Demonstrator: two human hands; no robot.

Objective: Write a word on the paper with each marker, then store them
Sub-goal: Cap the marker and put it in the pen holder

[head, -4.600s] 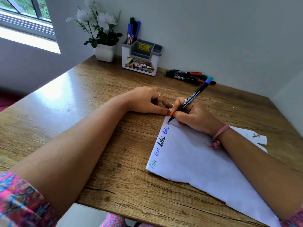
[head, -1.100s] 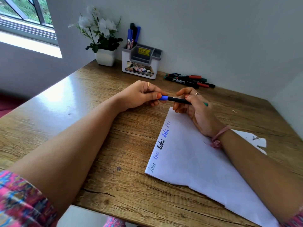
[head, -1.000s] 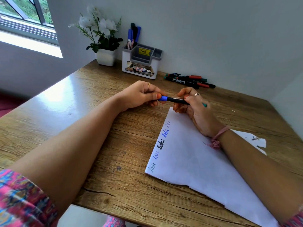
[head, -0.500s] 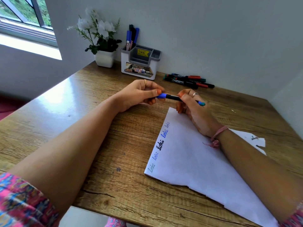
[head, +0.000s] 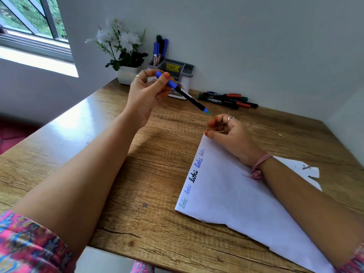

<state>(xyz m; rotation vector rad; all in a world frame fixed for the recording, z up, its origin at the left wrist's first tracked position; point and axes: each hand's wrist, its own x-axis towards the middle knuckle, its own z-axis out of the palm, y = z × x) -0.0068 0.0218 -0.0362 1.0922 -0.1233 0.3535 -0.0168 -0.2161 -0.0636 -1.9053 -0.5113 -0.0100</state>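
Left hand [head: 145,93] raised above the wooden desk [head: 137,150], pinching the capped marker [head: 182,91] near its blue cap, teal end slanting down toward the right hand [head: 229,134]. Right hand resting on the top corner of the paper [head: 236,196], fingers loosely curled, holding nothing. Five written words running along the paper's left edge. Holder [head: 177,69] standing at the wall beside the flower pot [head: 127,74], loose markers [head: 226,99] lying just right of it.

White flowers [head: 120,39] in pot, window [head: 29,22].
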